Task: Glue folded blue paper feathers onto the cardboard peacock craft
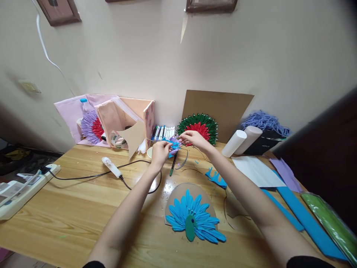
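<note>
Both of my hands are over the far middle of the table, around a small pile of blue and purple scraps [174,143]. My left hand [161,153] is pinched at the near left side of the scraps; what its fingers hold is too small to make out. At the right side, my right hand [193,139] has its fingertips pressed together, and anything between them is too small to name. Nearer to me lies a peacock with blue petal-like feathers [178,214] and a green body [190,227] on a round piece of cardboard [173,193].
Left of my arm lie a white glue gun [111,167] with a black cord and a power strip [28,191]. A dark pen [173,165] is near the scraps. Behind stand a red and green petal disc [198,128] and a pink box [125,108]. Blue strips [309,216] lie right.
</note>
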Motion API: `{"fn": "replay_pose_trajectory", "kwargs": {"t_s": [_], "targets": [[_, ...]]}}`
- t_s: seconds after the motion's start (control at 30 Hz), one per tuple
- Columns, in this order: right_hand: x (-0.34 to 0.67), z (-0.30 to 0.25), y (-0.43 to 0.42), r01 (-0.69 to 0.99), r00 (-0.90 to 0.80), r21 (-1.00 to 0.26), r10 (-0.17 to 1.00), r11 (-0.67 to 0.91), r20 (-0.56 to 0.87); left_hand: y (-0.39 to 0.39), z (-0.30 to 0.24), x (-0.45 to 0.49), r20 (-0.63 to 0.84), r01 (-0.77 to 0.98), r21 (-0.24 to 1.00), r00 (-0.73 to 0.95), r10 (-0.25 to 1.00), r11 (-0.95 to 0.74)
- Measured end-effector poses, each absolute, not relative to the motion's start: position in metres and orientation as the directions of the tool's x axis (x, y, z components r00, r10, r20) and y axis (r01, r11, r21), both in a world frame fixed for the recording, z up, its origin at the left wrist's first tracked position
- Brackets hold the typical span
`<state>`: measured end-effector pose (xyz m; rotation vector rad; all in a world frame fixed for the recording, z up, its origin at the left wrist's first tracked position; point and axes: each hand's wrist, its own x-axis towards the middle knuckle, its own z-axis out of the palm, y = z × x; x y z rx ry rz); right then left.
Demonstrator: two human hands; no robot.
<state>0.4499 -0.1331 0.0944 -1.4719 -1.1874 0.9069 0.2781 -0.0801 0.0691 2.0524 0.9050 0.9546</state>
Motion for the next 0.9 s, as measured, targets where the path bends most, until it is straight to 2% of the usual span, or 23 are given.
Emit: {"fn": "replay_pose_trajectory", "kwargs": {"t_s": [0.23, 0.3, 0.37, 0.43, 0.5, 0.57, 0.63, 0.77, 0.9], "targets": [[0.487, 0.089, -0.208, 0.228, 0.450, -0.971, 0.892, -0.065, 0.046, -0.043, 0.080, 0.298, 0.311, 0.491, 0.611, 0.572, 0.759, -0.621], [0.491, 0.082, -0.237, 0.285, 0.465, -0.955, 0.884, -0.088, 0.057, -0.046, 0.083, 0.305, 0.308, 0.534, 0.559, 0.577, 0.756, -0.635], [0.487, 0.070, -0.266, 0.389, 0.410, -0.913, 0.910, -0.123, 0.053, -0.057, 0.084, 0.306, 0.333, 0.550, 0.519, 0.574, 0.748, -0.654], [0.476, 0.054, -0.294, 0.494, 0.290, -0.850, 0.956, -0.183, -0.037, -0.076, 0.083, 0.299, 0.393, 0.532, 0.478, 0.583, 0.711, -0.699], [0.463, 0.037, -0.318, 0.566, 0.237, -0.791, 0.965, -0.232, -0.113, -0.101, 0.077, 0.281, 0.522, 0.463, 0.374, 0.612, 0.595, -0.804], [0.451, 0.020, -0.335, 0.601, 0.242, -0.750, 0.957, -0.277, -0.160, -0.130, 0.066, 0.252, 0.503, 0.335, 0.390, 0.703, 0.503, -0.858], [0.444, 0.008, -0.345, 0.603, 0.248, -0.745, 0.954, -0.287, -0.166, -0.161, 0.049, 0.217, 0.375, 0.247, 0.487, 0.807, 0.456, -0.837], [0.435, 0.002, -0.337, 0.620, 0.276, -0.741, 0.956, -0.259, -0.103, -0.215, 0.013, 0.160, 0.116, 0.306, 0.581, 0.886, 0.449, -0.754], [0.422, 0.001, -0.303, 0.637, 0.203, -0.750, 0.977, -0.177, -0.058, -0.238, -0.009, 0.144, 0.071, 0.409, 0.606, 0.826, 0.559, -0.682]]}}
